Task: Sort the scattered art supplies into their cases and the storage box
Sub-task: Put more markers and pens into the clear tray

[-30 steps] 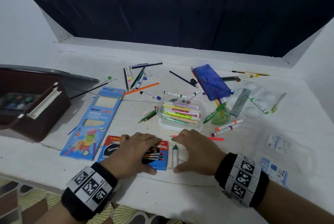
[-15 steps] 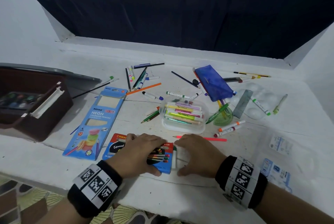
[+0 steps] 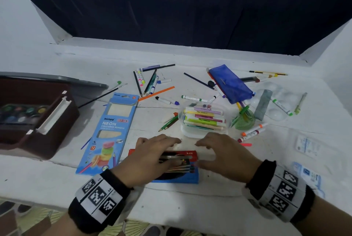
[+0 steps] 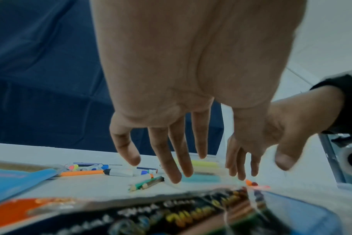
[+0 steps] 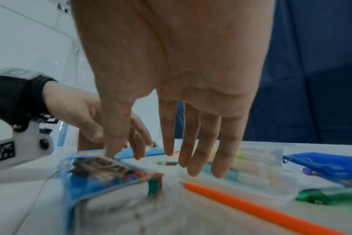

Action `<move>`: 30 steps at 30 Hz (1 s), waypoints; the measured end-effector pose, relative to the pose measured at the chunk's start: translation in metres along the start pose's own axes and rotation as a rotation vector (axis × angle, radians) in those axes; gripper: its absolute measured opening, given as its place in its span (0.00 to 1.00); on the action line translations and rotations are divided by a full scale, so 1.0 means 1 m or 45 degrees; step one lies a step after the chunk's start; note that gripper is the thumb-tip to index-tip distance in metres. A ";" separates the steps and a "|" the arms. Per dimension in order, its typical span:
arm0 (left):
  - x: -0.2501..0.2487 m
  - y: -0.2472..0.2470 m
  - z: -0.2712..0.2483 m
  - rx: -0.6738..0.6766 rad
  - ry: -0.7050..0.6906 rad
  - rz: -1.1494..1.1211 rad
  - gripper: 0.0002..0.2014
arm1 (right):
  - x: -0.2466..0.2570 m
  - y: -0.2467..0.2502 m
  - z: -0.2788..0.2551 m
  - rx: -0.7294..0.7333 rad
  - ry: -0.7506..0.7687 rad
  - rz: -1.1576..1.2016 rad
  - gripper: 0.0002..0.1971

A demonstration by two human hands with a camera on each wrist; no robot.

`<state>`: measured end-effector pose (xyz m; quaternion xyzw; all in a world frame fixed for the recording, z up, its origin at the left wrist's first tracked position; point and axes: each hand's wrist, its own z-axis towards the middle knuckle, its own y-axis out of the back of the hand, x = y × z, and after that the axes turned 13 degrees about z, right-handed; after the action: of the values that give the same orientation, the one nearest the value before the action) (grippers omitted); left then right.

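A red and blue coloured pencil box point(image 3: 177, 178) lies flat near the table's front edge. My left hand point(image 3: 152, 150) hovers over its left half, fingers straight and spread, holding nothing. Beside it, my right hand point(image 3: 222, 152) hangs just right of the box, also empty with straight fingers. The left wrist view shows the left hand's fingers point(image 4: 175, 159) clear above the box point(image 4: 171, 214). In the right wrist view a green-capped white marker point(image 5: 151, 185) lies against the box's end point(image 5: 103, 178), under the right hand point(image 5: 191, 135).
A clear tub of markers point(image 3: 204, 119) stands just beyond my fingertips. A blue Neon pencil case point(image 3: 108, 131) lies left, a brown storage box with paints point(image 3: 36, 116) far left, a blue pouch point(image 3: 230, 83) behind. Loose pencils and markers are scattered across the middle; an orange pencil point(image 5: 251, 205) lies near my right hand.
Both hands have lifted off the pencil box and moved forward, fingers straightening. The green-capped marker that lay between box and right hand now sits against the box's end.
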<state>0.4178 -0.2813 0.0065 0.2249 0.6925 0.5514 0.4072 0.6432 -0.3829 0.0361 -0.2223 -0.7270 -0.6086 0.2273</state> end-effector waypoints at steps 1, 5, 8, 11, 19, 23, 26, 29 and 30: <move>0.006 0.005 0.000 -0.067 0.006 -0.044 0.22 | 0.003 0.003 0.003 -0.078 0.023 0.033 0.22; 0.029 0.029 0.003 -0.236 0.031 -0.095 0.17 | 0.015 0.014 0.018 -0.369 0.175 0.172 0.03; 0.049 0.044 0.013 -0.255 0.071 -0.018 0.16 | 0.020 0.026 0.031 -0.482 0.265 0.133 0.01; 0.066 0.055 0.031 -0.218 0.141 0.068 0.16 | 0.022 0.042 0.046 -0.470 0.304 0.074 0.00; 0.074 0.061 0.087 0.149 0.188 0.348 0.17 | 0.016 0.084 0.121 -0.042 0.299 -0.175 0.07; 0.069 0.051 0.114 0.214 0.186 0.457 0.15 | 0.008 0.095 0.170 0.158 0.281 -0.307 0.10; 0.068 0.046 0.128 0.246 0.152 0.516 0.15 | 0.000 0.096 0.203 0.274 0.281 -0.329 0.11; 0.071 0.046 0.137 0.287 0.151 0.440 0.13 | -0.005 0.091 0.230 0.369 0.309 -0.359 0.11; 0.073 0.046 0.138 0.284 0.137 0.430 0.12 | -0.005 0.088 0.236 0.406 0.314 -0.366 0.11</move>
<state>0.4823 -0.1321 0.0185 0.3517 0.7224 0.5431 0.2438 0.6862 -0.1359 0.0656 -0.0019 -0.8048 -0.5348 0.2574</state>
